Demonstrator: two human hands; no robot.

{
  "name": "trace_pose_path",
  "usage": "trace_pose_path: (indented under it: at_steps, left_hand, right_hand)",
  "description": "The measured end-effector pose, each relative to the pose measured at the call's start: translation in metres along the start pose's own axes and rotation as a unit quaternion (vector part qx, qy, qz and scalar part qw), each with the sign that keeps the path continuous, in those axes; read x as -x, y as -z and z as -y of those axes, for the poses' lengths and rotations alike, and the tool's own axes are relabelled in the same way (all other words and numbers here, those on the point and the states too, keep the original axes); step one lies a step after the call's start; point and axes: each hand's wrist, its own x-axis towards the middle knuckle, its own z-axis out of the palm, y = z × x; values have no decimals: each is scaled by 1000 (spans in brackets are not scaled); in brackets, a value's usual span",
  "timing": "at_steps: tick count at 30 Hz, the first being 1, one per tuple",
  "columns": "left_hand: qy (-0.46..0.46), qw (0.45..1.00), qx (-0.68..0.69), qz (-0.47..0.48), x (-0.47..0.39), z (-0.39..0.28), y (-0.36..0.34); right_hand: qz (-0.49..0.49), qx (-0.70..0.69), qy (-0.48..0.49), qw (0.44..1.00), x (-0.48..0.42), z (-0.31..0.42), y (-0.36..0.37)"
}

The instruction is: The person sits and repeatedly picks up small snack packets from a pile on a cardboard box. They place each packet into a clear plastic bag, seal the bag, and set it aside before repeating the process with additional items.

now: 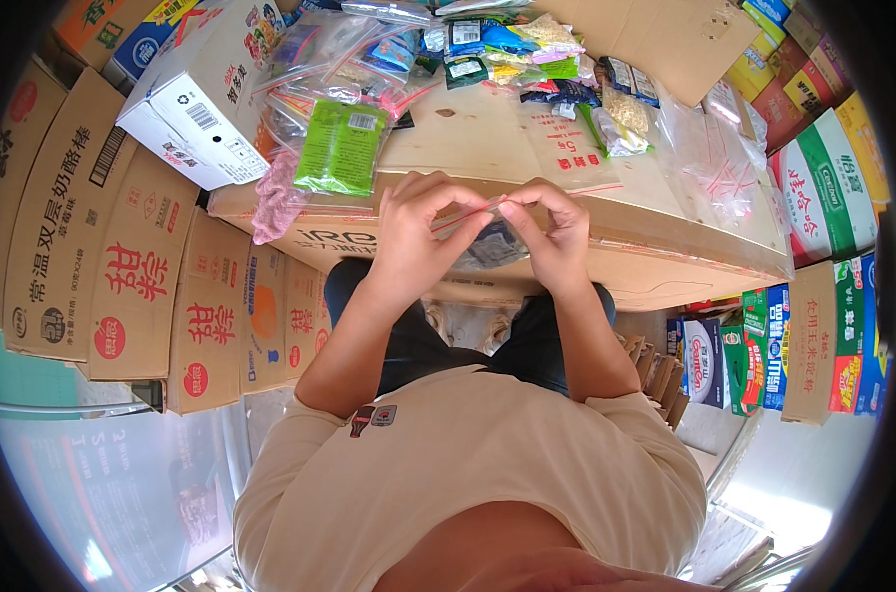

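Observation:
Between both hands, over the near edge of a large cardboard box, a clear zip-lock bag point(492, 246) with a red seal line hangs with something dark in it. My left hand point(431, 226) pinches the red seal at its left part. My right hand point(551, 229) grips the same seal with thumb and forefinger, close to the left fingertips. Ahead on the box top point(448, 140) lies a flat zip-lock bag point(559, 144) with red print. A green packet point(340, 148) in a clear bag lies to the left, beside a crumpled pink cloth point(276, 196).
At the back lie several snack packets point(492, 48) and bagged items point(344, 48). Empty-looking clear bags point(714, 163) lie on the right. A white carton point(196, 103) stands on the left, with stacked cardboard boxes point(137, 259) beside it. More cartons point(825, 192) line the right.

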Motion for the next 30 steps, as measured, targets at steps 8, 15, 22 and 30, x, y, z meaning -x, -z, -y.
trace_pose_path:
  at_steps: [8,15,22,30]
  left_hand:
    - [18,1000,-18,6,6,5,-1]
    - [7,1000,-25,8,7,10,1]
    - [6,1000,-24,0,8,9,2]
    - [13,1000,-22,7,11,13,6]
  right_hand:
    - [3,17,-5,1000,1,2,1]
    - [-11,11,-1,1000,2,-5,3]
    - [-15,10,-4,1000,3,-4,3]
    - [-14,14,0,1000,2,-4,4]
